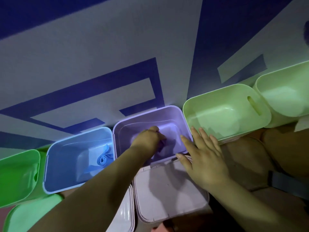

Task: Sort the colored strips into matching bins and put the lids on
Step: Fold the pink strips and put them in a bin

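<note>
— Grey floor (83, 47) with dark blue bands under everything. Where's the strip?
— The purple strip (161, 145) is down inside the purple bin (167, 108), dead centre. The left hand (148, 139) pinches it, fingers curled round it. The right hand (204, 161), fingers spread flat, rests on that bin's rim at 4 o'clock.
— What might go wrong?
— I'd guess the strip springs up on release and gets trapped under the lilac lid (167, 198), which lies at 6 o'clock.
— Counts?
— Five bins. Besides the purple one there's a blue bin (55, 164) at 9 o'clock with a coiled blue strip (102, 160), a bright green bin (16, 173) beyond it, a pale green bin (225, 113) at 2 o'clock, and a second pale green bin (284, 97) past that. Three lids: lilac, a whitish lid (125, 215) at 7, and a green lid (33, 215) farther out. I can make out two strips.
</note>
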Available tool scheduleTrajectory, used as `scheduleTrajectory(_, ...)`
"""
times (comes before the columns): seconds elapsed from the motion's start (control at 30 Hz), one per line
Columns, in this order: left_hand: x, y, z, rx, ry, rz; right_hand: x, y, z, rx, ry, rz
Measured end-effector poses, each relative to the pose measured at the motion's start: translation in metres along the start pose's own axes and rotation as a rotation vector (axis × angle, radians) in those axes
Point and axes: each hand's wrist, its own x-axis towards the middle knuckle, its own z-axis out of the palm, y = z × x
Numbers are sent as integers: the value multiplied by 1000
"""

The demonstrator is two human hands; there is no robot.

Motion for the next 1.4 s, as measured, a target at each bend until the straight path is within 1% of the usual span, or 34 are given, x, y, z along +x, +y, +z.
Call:
scheduleTrajectory(0.03,3,0,0,-16,-41,-25,0,0,1,-1,3,-3)
scheduleTrajectory(0.17,2,3,-8,-77,-100,-101,-1,0,-1,-9,-28,-6)
scheduleTrajectory(0.3,-13,5,-13,-130,-60,-103,-8,-3,-11,43,-10,-21)
scheduleTrajectory(0.43,-46,12,-21,-212,84,-95,-31,-7,-30,148,97,-55)
scheduleTrajectory(0.53,-91,22,-21,-254,236,-130,-56,-13,-39,206,155,-98)
scheduleTrajectory(0.7,-187,36,12,-297,511,-152,-109,-22,-19,294,97,-102)
scheduleTrajectory(0.77,-219,43,36,-308,559,-157,-130,-26,-5,329,34,-111)
scheduleTrajectory(0.83,-246,52,64,-350,544,-187,-148,-31,9,351,-48,-119)
scheduleTrajectory(0.93,-272,60,109,-395,415,-270,-168,-39,29,350,-167,-134)
scheduleTrajectory(1.07,-282,56,150,-517,255,-314,-179,-53,44,427,-399,-59)
scheduleTrajectory(1.13,-282,53,162,-546,196,-342,-180,-59,49,438,-474,-35)
scheduleTrajectory(1.27,-279,49,180,-630,151,-348,-175,-68,62,450,-506,-4)
scheduleTrajectory(1.4,-274,50,182,-756,154,-371,-171,-71,70,515,-540,106)
